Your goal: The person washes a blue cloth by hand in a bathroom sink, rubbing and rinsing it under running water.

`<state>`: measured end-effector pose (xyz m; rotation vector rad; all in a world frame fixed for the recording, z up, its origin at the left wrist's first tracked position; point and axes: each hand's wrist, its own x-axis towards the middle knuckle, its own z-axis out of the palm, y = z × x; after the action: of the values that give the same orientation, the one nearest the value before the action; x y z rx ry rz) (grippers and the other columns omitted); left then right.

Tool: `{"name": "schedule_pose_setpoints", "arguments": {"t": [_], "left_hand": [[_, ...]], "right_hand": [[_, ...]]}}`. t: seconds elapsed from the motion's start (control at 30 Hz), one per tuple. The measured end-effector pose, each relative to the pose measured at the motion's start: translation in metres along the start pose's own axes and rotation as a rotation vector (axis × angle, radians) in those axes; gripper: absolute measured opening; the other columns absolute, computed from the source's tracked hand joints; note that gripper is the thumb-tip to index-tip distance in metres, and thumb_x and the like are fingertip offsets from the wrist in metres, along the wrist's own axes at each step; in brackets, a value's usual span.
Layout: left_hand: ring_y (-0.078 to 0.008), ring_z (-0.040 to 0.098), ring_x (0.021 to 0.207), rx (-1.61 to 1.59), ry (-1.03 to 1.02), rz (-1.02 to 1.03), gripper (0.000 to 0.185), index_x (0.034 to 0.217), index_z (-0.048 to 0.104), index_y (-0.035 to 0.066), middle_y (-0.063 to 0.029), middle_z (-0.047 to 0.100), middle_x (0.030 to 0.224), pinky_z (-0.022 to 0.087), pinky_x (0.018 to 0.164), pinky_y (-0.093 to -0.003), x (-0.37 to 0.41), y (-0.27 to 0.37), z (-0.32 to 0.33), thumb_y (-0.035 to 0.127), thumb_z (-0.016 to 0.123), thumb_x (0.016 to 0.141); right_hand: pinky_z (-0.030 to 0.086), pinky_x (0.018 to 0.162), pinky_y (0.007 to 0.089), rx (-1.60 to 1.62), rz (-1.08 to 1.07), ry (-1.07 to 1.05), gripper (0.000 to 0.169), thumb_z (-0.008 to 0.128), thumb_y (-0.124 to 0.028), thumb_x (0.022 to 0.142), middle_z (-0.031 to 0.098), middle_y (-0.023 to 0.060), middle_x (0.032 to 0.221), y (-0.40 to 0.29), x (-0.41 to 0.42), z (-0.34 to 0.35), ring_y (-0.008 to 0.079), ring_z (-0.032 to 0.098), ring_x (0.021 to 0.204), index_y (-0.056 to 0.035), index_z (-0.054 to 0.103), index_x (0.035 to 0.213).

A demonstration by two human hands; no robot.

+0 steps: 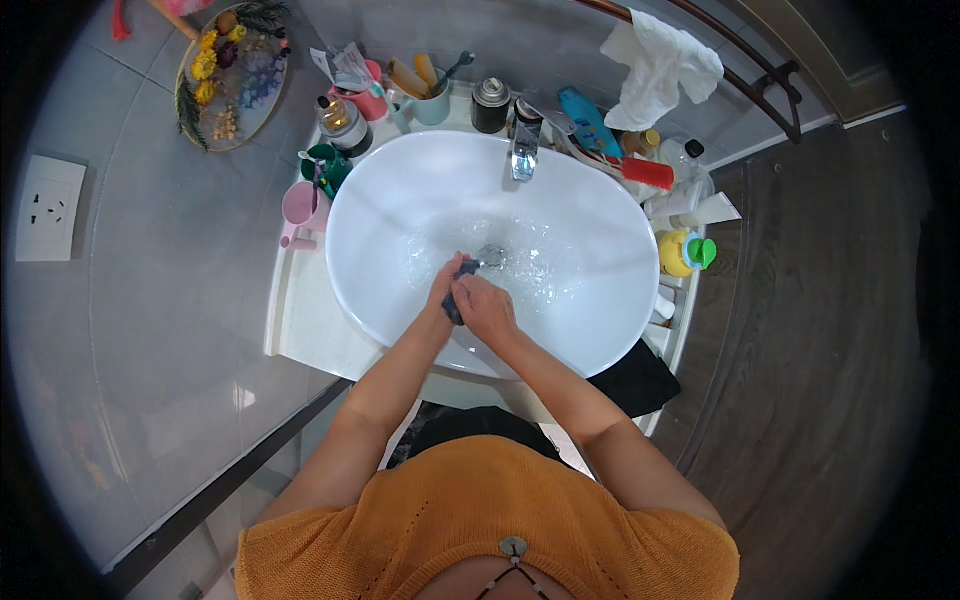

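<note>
A small dark bundle (451, 307), which looks like wet cloth, is squeezed between my two hands over the front half of a white oval washbasin (607, 300). My left hand (442, 291) wraps it from the left side. My right hand (487, 306) is curled in a fist against it from the right. Much of the bundle is hidden by my fingers. Just beyond my fingertips, rippled shallow water covers the drain (493, 256). At the basin's back rim stands a chrome faucet (524, 150); whether water runs from it I cannot tell.
Left of the basin are a pink cup (301, 206) and a green cup (334, 166). Bottles, a red-bristled brush (646, 173) and a yellow bottle (676, 253) line the right rim. Black folded cloth (637, 381) lies front right. A white towel (660, 64) hangs from a rail.
</note>
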<state>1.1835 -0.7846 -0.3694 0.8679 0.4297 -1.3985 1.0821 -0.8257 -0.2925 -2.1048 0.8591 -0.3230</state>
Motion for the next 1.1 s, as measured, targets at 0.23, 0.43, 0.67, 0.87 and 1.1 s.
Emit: {"name": "schedule_pose_setpoints", "arguments": {"t": [0.23,0.43,0.67,0.87,1.1], "left_hand": [[-0.0144,0.056,0.063,0.151,0.247,-0.003,0.023,0.083,0.058,0.01,-0.0032,0.059,0.075,0.045,0.052,-0.0286,-0.013,-0.035,0.024,0.026,0.044,0.092],[-0.0115,0.052,0.073,0.299,0.104,0.349,0.021,0.075,0.056,0.013,-0.0004,0.053,0.074,0.044,0.068,-0.0264,-0.016,0.005,0.002,0.029,0.054,0.088],[-0.0226,0.032,0.127,0.233,0.234,0.441,0.054,0.133,0.039,0.014,-0.0082,0.03,0.139,0.027,0.103,-0.0415,-0.043,0.052,-0.002,0.046,0.048,0.09],[-0.0258,0.021,0.134,0.173,0.234,0.356,0.06,0.137,0.034,0.015,-0.0071,0.018,0.146,0.021,0.107,-0.0438,-0.032,0.038,-0.018,0.048,0.05,0.089],[-0.0236,0.029,0.13,0.192,0.257,0.308,0.058,0.133,0.038,0.01,-0.0076,0.033,0.138,0.024,0.105,-0.042,-0.029,0.036,-0.027,0.046,0.049,0.089]], "right_hand": [[0.048,0.065,0.0473,-0.244,0.168,0.0,0.029,0.043,-0.032,0.091,0.063,0.0178,0.077,0.05,0.033,-0.017,0.0379,0.06,0.075,-0.0082,0.06,0.091],[0.047,0.077,0.0442,-0.102,0.256,-0.188,0.034,0.044,-0.038,0.09,0.064,0.0189,0.088,0.109,0.041,-0.055,0.034,0.061,0.087,-0.0127,0.062,0.104],[0.042,0.091,0.0379,-0.163,0.122,0.1,0.043,0.062,-0.023,0.079,0.052,0.0163,0.116,0.123,0.055,-0.059,0.0326,0.05,0.108,-0.0088,0.053,0.118],[0.027,0.103,0.0454,-0.582,-0.177,0.08,0.049,0.066,-0.025,0.073,0.051,0.0134,0.114,0.087,0.033,0.015,0.0281,0.048,0.11,-0.0093,0.052,0.118],[0.022,0.105,0.0453,-0.528,-0.188,-0.357,0.034,0.065,-0.022,0.072,0.058,0.009,0.096,0.057,0.035,-0.006,0.0235,0.053,0.101,-0.0097,0.057,0.102]]}}
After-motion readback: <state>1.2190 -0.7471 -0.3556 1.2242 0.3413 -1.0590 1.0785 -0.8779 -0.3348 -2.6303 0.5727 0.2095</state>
